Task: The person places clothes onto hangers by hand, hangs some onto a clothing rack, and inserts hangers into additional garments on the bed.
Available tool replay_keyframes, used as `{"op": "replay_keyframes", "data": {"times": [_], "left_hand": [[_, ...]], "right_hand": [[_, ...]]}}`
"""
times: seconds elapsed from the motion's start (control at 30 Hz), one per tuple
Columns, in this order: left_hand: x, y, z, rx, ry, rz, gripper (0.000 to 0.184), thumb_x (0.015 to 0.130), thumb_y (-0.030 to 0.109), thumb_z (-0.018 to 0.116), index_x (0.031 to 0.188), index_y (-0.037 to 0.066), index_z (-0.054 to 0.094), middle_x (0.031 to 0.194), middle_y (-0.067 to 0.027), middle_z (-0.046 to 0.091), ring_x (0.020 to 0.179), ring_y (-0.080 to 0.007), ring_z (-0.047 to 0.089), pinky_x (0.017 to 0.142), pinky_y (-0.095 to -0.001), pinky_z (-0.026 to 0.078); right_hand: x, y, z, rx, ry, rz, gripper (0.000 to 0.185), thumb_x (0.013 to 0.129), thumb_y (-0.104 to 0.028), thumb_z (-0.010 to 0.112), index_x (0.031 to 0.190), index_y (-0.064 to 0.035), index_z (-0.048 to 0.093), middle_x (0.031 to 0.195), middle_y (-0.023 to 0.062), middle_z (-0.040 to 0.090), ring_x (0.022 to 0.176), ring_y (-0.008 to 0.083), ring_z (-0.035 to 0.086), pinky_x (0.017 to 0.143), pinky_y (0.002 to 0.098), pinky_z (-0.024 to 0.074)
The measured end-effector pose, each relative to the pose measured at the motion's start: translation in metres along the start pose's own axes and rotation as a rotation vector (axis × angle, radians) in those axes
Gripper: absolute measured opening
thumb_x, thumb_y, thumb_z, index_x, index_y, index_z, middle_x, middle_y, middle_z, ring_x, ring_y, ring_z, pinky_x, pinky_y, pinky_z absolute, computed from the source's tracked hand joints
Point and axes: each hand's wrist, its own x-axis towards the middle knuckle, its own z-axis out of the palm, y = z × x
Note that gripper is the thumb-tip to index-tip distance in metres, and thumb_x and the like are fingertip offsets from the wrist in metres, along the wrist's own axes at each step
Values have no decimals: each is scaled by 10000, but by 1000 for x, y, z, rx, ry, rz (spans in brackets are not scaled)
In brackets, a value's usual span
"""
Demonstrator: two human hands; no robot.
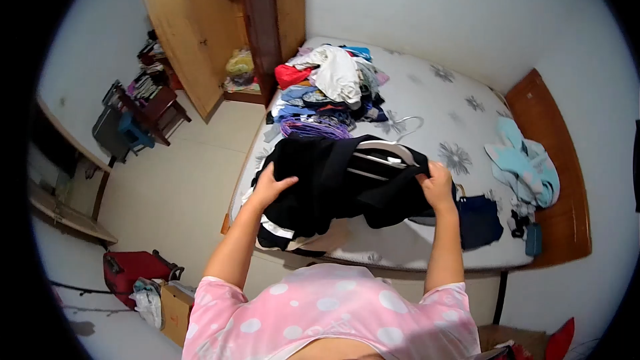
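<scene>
A black jacket [313, 173] hangs stretched between my two hands over the near edge of the bed. My left hand [269, 190] grips its left side, with the thumb on top and the other fingers partly hidden. My right hand [437, 185] is closed on the jacket's right edge, next to the opening. A pale lining strip and a white label show inside that opening. Just beyond the jacket, the hook of a pale clothes hanger [419, 120] lies against the sheet; how the hanger meets the jacket is hidden.
A heap of clothes [333, 77] and purple hangers [313, 127] lie beyond the jacket on the patterned mattress [453, 120]. Folded dark jeans [481, 221] and a light-blue cloth [523, 167] are at right. A wardrobe [193, 33] stands open; a red suitcase [137, 273] sits at left.
</scene>
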Motion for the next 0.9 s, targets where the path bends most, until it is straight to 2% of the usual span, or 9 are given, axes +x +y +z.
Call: {"op": "replay_keyframes", "data": {"times": [0.07, 0.17, 0.27, 0.33, 0.4, 0.53, 0.6, 0.73, 0.9], "left_hand": [[10, -30, 34, 145, -89, -14, 790, 680, 260, 836, 1293, -44, 444, 1252, -195, 534, 1172, -282, 513, 1022, -357, 386], [13, -32, 104, 205, -293, 5, 1000, 638, 228, 875, 1381, -44, 265, 1367, -176, 420, 1263, -271, 412, 1089, -355, 299], [11, -53, 177, 205, -322, 154, 678, 724, 329, 796, 1240, -10, 517, 1177, -197, 565, 1168, -314, 503, 997, -384, 392], [8, -42, 216, -106, -541, -126, 451, 824, 288, 708, 1148, -5, 596, 1065, -157, 643, 1038, -258, 584, 916, -349, 436], [2, -65, 268, -226, -622, -178, 313, 920, 186, 599, 1158, -17, 589, 1016, -48, 648, 907, -148, 561, 843, -316, 456], [-22, 1, 312, -627, -727, -561, 356, 952, 255, 549, 1219, 19, 555, 1044, -70, 653, 882, -172, 628, 758, -327, 525], [-32, 24, 328, -742, -805, -752, 378, 949, 279, 553, 1205, 2, 562, 1060, -97, 659, 873, -198, 657, 739, -343, 548], [-36, 57, 345, -615, -1008, -861, 472, 956, 287, 544, 1292, -38, 479, 1185, -141, 612, 993, -233, 639, 857, -367, 536], [-19, -15, 381, -606, -744, -996, 457, 970, 279, 506, 1156, -138, 541, 1050, -162, 661, 859, -260, 679, 756, -378, 581]], "right_hand": [[-20, 5, -23, 59, 14, 68, 211, 648, -76, 675, 847, -14, 636, 746, 164, 616, 721, 366, 563, 665, 423, 450], [-56, 11, -58, -122, 46, 145, 196, 661, -92, 657, 836, -11, 622, 733, 155, 611, 723, 366, 564, 662, 419, 445], [-95, 13, -101, -236, 81, 242, 164, 682, -84, 643, 821, -4, 610, 745, 163, 603, 734, 366, 560, 665, 420, 441], [-123, 21, -129, -298, 86, 349, 156, 694, -79, 640, 828, -5, 614, 765, 173, 603, 737, 367, 560, 667, 413, 441], [-148, 26, -158, -338, 93, 453, 175, 739, -78, 634, 896, -1, 627, 790, 193, 609, 756, 376, 569, 691, 413, 448], [-172, 35, -206, -344, 176, 683, 191, 774, -71, 620, 939, 25, 618, 842, 222, 638, 787, 367, 616, 728, 394, 470], [-180, 47, -226, -365, 245, 658, 199, 775, -72, 615, 948, 28, 623, 817, 222, 637, 764, 363, 618, 720, 392, 472], [-188, 87, -249, -426, 261, 684, 216, 775, -91, 629, 947, 38, 619, 807, 231, 629, 731, 349, 617, 691, 382, 471], [-191, 178, -202, -437, 40, 729, 323, 808, -259, 665, 781, 48, 570, 722, 259, 580, 656, 410, 568, 604, 444, 438]]}}
